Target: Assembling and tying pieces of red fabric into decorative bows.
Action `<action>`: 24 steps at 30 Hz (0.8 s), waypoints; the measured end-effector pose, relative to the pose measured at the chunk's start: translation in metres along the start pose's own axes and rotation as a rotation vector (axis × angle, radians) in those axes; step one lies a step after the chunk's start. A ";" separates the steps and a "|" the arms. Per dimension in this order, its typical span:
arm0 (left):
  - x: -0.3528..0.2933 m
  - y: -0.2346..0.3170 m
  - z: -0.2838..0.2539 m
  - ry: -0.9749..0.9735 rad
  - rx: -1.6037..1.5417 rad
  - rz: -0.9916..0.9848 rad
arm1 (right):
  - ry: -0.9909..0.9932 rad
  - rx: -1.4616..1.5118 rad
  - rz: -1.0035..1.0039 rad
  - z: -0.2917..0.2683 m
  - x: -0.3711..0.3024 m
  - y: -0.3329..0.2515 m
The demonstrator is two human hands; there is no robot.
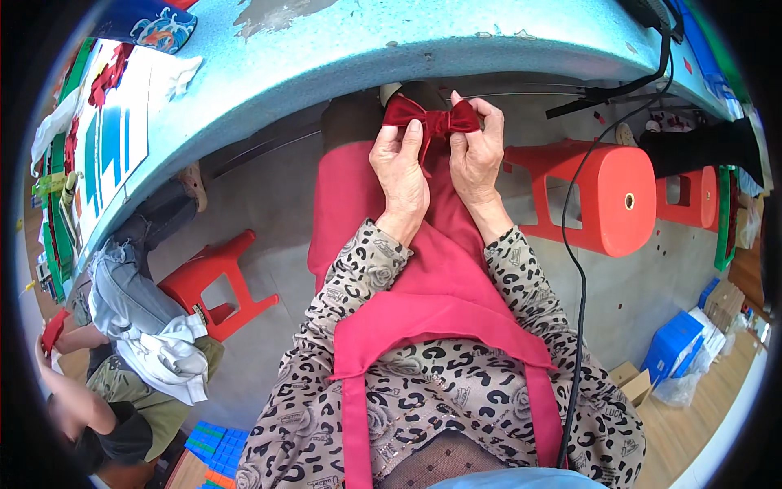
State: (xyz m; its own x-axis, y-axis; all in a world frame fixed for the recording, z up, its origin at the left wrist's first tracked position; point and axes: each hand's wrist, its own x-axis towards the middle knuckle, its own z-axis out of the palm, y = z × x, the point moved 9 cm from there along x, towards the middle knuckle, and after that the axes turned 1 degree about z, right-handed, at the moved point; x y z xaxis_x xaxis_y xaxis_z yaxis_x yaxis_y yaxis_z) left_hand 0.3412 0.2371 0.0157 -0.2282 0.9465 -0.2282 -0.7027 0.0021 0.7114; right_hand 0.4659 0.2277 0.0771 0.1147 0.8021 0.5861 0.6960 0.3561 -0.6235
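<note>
A dark red velvet bow [437,123] is stretched between my two hands, above my lap and just short of the table's near edge. My left hand [401,167] pinches its left loop between thumb and fingers. On the other side, my right hand [479,155] is closed on the right loop. A ribbon tail hangs from the knot between the hands. Beneath lies the red apron [350,204] over my lap, and both forearms wear patterned sleeves.
The light-blue table [342,61] curves across the front. Red stools stand right [627,200] and left [232,281]. A black cable [580,301] hangs down past my right arm. At left sits another person in jeans [130,277]. A blue box [672,346] is on the floor at right.
</note>
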 end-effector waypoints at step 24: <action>-0.068 0.060 -0.020 -0.257 0.258 0.210 | -0.034 0.378 0.064 -0.019 -0.045 -0.063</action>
State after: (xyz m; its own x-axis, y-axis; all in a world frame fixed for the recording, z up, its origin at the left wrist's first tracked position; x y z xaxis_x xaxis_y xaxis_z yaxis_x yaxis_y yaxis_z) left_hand 0.3009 0.1662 0.0602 -0.1496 0.9847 0.0893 -0.4593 -0.1492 0.8757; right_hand 0.4304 0.1602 0.0995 0.1215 0.8415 0.5265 0.3767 0.4516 -0.8088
